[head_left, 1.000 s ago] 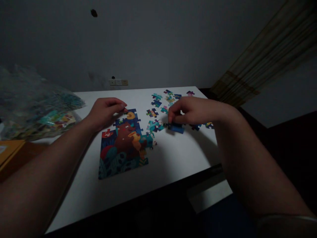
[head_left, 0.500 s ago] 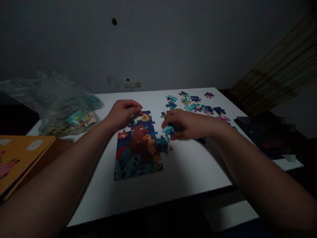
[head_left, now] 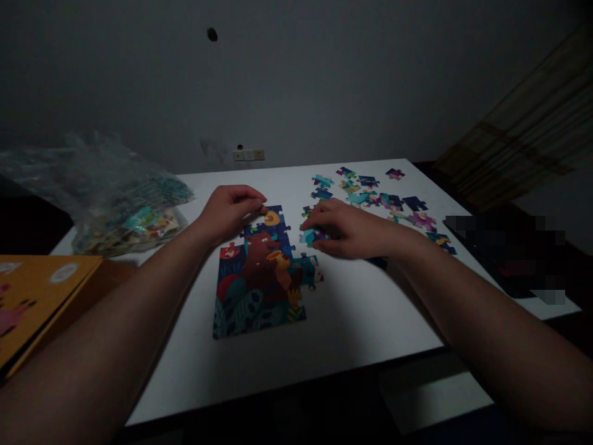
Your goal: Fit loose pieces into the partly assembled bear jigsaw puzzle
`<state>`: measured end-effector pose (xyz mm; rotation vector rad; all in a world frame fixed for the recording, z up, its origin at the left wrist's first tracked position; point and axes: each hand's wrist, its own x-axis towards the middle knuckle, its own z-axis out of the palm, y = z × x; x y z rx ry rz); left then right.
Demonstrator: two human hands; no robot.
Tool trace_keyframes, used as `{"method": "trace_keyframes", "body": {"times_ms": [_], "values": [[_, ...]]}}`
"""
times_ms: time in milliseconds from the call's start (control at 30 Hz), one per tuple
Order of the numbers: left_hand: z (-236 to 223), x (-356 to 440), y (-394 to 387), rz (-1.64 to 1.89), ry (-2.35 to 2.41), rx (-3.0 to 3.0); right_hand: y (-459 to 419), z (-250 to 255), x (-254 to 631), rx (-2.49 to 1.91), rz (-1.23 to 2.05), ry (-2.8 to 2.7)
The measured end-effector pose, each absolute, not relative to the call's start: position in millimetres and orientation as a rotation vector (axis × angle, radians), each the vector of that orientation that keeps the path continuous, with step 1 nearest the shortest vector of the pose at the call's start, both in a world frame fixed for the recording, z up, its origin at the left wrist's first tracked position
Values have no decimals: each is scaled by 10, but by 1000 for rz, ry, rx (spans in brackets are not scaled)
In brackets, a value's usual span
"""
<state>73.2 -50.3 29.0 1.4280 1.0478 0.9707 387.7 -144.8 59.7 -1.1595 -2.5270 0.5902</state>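
my right hand has come back left from the loose pile since a second ago; back then it was pinching a dark blue piece out to the right, now it sits just off the right edge of the assembled puzzle; grip is closed on a teal piece, thumb and fingertips together around it, piece low over the surface, touching or nearly so, can't tell which; the dark blue piece now pokes out from under my right wrist, lying on the surface, so it looks dropped in favour of the teal one

over the last half second the hand only nudged a little farther and left; teal piece now near the notched upper-right edge of the puzzle, beside the dark blue sky part; my read: the pick is done and I'm in the alignment step, not seated yet, gap between piece and puzzle edge is visible

left hand has not moved across all three frames; fingers curled, tips together, pressing on the far-left corner of the puzzle next to the yellow moon; holding nothing, just pinning the panel so it doesn't slide

loose pieces spread far right on the surface, well apart from the puzzle; clear plastic bag of pieces far left; orange box lid near left, partly off the surface edge; light is poor, tab shapes unreadable
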Motion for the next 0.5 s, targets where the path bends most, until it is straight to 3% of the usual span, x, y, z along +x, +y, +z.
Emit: {"method": "trace_keyframes", "body": {"times_ms": [200, 500], "values": [[333, 735, -533, 947, 1081, 1376, -1441, 666, 4166, -1309, 572, -2509], [371, 724, -537, 932, 1174, 1443, -1439, 845, 4476, -1600, 276, -2093]]}}
